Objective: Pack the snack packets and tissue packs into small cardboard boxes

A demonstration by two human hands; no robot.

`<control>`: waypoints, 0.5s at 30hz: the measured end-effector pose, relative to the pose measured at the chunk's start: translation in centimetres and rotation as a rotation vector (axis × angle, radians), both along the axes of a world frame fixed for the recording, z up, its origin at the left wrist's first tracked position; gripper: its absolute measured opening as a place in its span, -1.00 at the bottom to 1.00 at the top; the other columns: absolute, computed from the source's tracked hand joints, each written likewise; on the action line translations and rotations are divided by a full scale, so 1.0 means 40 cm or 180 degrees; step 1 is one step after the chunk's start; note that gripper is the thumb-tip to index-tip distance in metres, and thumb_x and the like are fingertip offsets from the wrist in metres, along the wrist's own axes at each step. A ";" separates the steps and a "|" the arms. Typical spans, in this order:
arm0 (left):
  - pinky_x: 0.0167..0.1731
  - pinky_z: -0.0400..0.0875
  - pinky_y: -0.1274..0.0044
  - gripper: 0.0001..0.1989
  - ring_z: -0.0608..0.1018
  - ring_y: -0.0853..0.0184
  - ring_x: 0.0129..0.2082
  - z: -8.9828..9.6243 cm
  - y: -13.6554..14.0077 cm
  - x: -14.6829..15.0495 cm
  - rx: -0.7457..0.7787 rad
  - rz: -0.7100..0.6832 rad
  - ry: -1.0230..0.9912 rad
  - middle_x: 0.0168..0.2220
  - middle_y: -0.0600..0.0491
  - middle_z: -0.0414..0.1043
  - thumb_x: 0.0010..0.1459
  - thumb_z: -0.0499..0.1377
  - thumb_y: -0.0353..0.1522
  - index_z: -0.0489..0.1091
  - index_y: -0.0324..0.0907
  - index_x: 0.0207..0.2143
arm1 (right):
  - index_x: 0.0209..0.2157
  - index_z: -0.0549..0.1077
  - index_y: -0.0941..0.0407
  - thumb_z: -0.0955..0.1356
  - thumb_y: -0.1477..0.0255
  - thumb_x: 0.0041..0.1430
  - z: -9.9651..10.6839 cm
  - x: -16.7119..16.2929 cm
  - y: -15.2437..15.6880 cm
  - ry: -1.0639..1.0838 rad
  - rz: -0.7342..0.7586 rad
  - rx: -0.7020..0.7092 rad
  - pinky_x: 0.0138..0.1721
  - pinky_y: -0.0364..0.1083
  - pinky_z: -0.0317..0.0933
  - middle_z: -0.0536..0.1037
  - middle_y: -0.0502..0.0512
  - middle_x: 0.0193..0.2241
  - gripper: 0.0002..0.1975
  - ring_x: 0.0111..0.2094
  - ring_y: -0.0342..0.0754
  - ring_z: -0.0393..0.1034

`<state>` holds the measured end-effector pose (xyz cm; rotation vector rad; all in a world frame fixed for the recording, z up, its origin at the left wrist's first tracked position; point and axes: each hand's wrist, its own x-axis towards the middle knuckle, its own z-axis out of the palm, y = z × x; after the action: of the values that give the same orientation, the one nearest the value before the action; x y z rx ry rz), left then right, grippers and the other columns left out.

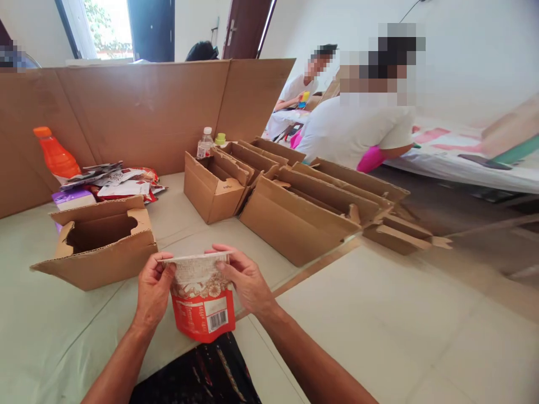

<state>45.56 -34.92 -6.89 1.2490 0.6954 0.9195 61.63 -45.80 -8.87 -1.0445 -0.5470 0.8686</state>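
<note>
Between my two hands hangs a red and white printed pouch (202, 303), upright, with a barcode on its lower right. My left hand (154, 289) pinches the pouch's top left corner between thumb and fingers. At the top right edge, my right hand (248, 280) grips it with the thumb in front and the fingers behind. Just beyond my left hand stands an open cardboard box (113, 261) with a dark inside. Behind it lies a pile of flat packets (126, 185), some white, some red, beside a purple and white box (73, 199).
An orange bottle (59, 154) leans against a tall cardboard panel (147, 106). Several open cardboard boxes (295, 224) stand in rows to the right, with a clear bottle (205, 143) behind them. People in white shirts (357, 129) sit at other tables.
</note>
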 end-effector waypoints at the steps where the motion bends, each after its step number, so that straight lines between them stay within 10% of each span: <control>1: -0.46 0.30 0.62 -0.69 0.44 0.41 -0.48 0.002 0.001 0.004 0.0036 0.0013 -0.0007 -0.48 0.17 0.48 -0.03 0.41 -0.20 0.49 -0.13 -0.26 | -0.12 0.61 -0.02 0.58 0.27 -0.05 0.002 0.007 0.010 0.0007 -0.0053 0.0025 -0.20 -0.11 0.37 0.66 0.04 -0.18 -0.60 -0.25 -0.05 0.49; 9: -0.38 0.38 0.54 -0.88 0.59 0.22 -0.27 -0.002 0.048 -0.011 -0.0105 -0.0236 0.0078 -0.11 -0.08 0.64 -0.07 0.31 -0.33 0.50 -0.19 -0.54 | -0.60 0.49 0.10 0.52 0.42 -0.14 -0.023 0.014 0.060 0.0304 -0.0094 0.0094 -0.40 -0.09 0.34 0.63 0.09 -0.14 -0.85 -0.38 -0.06 0.48; 15: -0.25 0.48 0.44 -0.46 0.62 0.19 -0.24 -0.012 0.042 -0.036 -0.0595 -0.0250 -0.0050 -0.13 -0.09 0.63 0.01 0.30 -0.06 0.49 -0.17 -0.02 | -0.62 0.48 0.11 0.50 0.45 -0.17 -0.029 0.016 0.071 0.0399 -0.0094 0.0071 -0.41 -0.11 0.32 0.64 0.08 -0.20 -0.87 -0.40 -0.06 0.48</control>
<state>44.12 -33.23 -7.38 1.0944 0.6987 0.7806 62.27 -42.95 -10.04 -0.9684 -0.4339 0.8936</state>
